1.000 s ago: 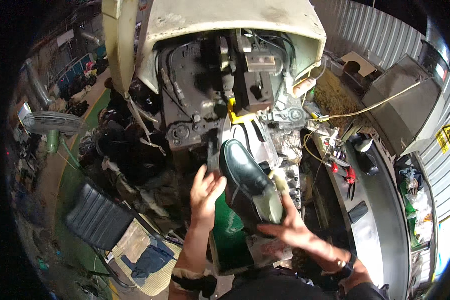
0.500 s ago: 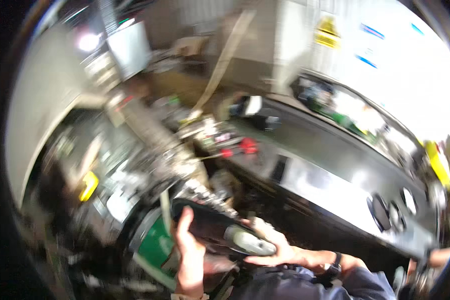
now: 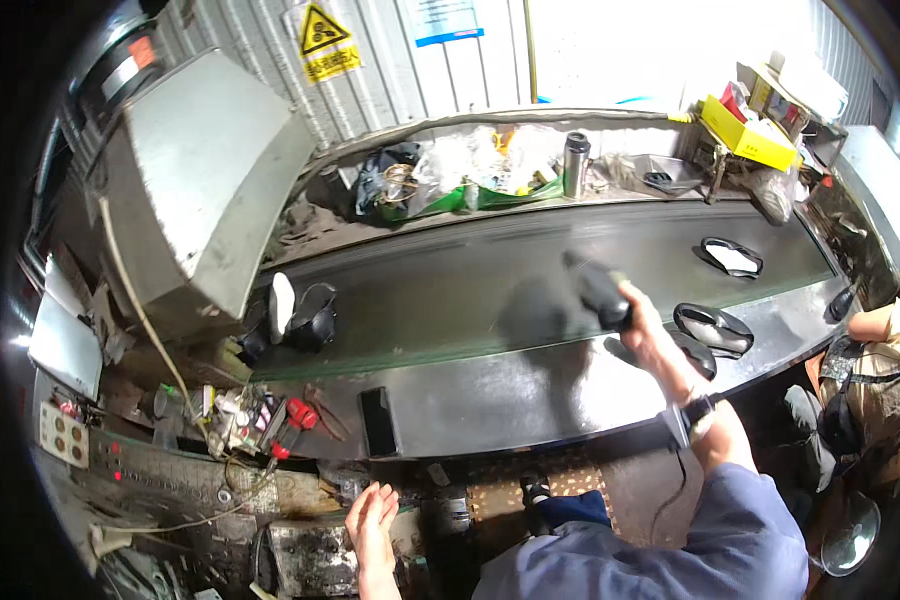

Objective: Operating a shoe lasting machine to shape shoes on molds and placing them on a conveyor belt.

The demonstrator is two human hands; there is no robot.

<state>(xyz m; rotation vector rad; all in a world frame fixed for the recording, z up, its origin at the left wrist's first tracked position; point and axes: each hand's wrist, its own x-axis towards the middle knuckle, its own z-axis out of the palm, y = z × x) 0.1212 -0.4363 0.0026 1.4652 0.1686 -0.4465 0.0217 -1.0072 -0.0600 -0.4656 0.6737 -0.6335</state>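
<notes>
Left hand [image 3: 372,520]: empty, fingers loosely extended, nearest the lower edge. Beyond it, 1 flat, black, rectangular object [image 3: 378,424] lies on the bright metal surface [image 3: 490,385]; to its left, 1 red-handled tool [image 3: 300,413]. Beside the right forearm [image 3: 678,372]: 2 black shoes [image 3: 715,330]. Right hand [image 3: 644,318]: gripping the near end of 1 blurred black shoe [image 3: 600,290], located over the dark, smooth belt [image 3: 420,305]; contact with the belt cannot be determined. Farther right, 1 white-lined black shoe [image 3: 732,257] rests on the belt. Behind the belt: 1 cylindrical steel flask [image 3: 576,172], upright.
</notes>
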